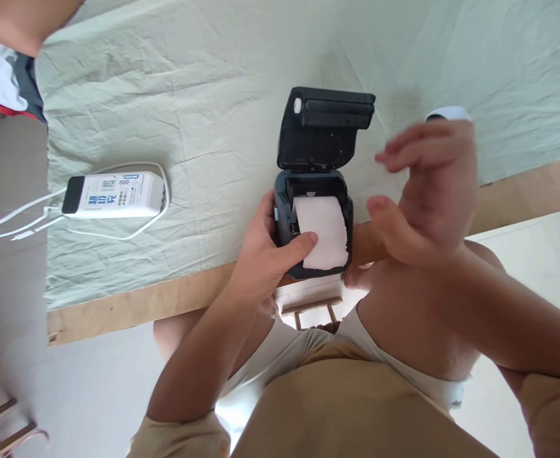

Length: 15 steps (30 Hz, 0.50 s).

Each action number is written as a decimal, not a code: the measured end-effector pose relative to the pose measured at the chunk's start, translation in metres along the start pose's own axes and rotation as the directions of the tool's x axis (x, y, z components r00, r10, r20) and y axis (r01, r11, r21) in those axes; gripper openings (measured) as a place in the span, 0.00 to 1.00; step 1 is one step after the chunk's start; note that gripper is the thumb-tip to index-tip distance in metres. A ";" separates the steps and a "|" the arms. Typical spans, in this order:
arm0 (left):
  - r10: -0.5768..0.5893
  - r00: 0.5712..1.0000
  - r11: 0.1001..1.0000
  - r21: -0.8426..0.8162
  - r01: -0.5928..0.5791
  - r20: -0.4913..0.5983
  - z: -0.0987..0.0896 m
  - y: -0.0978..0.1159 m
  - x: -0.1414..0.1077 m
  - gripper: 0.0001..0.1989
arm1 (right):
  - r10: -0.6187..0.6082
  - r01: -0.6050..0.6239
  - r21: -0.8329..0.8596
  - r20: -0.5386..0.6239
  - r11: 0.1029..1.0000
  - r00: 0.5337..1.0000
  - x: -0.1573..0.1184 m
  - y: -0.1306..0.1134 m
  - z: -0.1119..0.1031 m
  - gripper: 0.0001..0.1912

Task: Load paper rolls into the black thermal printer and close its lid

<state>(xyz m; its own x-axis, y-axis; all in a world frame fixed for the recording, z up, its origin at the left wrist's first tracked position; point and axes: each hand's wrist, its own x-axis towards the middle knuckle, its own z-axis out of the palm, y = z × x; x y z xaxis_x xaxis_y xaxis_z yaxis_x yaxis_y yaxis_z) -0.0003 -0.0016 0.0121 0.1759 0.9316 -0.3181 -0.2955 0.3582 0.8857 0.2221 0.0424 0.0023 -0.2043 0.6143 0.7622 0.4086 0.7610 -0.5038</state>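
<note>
A big table (141, 305) has one pale green cloth (213, 127) on it. At its near edge is one small thermal printer (315, 183). Its one lid (315, 143) is up, maybe so the inside is easy to reach. The left hand (263, 254) grips its side, thumb on one paper roll (326, 222), probably to keep both still. The right hand (430, 191) is in the air, fingers spread, holding nothing.

Left grip (264, 253) clasping; right grip (433, 191) (blurred) raised.
</note>
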 end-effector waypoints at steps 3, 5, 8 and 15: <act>0.038 0.999 0.999 0.010 -0.038 -0.003 -0.001 -0.003 0.001 0.30 | 0.192 -0.197 0.035 0.107 0.980 0.975 0.001 0.008 0.000 0.30; 0.050 0.999 0.999 0.005 -0.050 -0.015 -0.002 -0.005 0.002 0.30 | 0.193 -0.206 0.102 0.121 0.973 0.974 0.001 0.011 0.000 0.32; 0.054 0.999 0.999 0.002 -0.054 -0.005 -0.004 -0.006 0.003 0.30 | 0.216 -0.217 0.129 0.022 0.968 0.976 -0.002 0.013 -0.002 0.27; 0.074 0.997 0.997 -0.033 -0.073 0.026 -0.004 -0.007 0.002 0.32 | 0.361 -0.469 0.161 0.442 0.868 0.821 -0.005 0.007 -0.004 0.29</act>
<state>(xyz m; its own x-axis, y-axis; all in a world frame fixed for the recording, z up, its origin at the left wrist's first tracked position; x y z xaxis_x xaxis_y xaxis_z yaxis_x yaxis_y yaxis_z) -0.0016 -0.0016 0.0035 0.1777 0.9537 -0.2425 -0.3384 0.2906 0.8950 0.2294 0.0440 -0.0036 -0.4132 0.8715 0.2642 0.3072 0.4066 -0.8604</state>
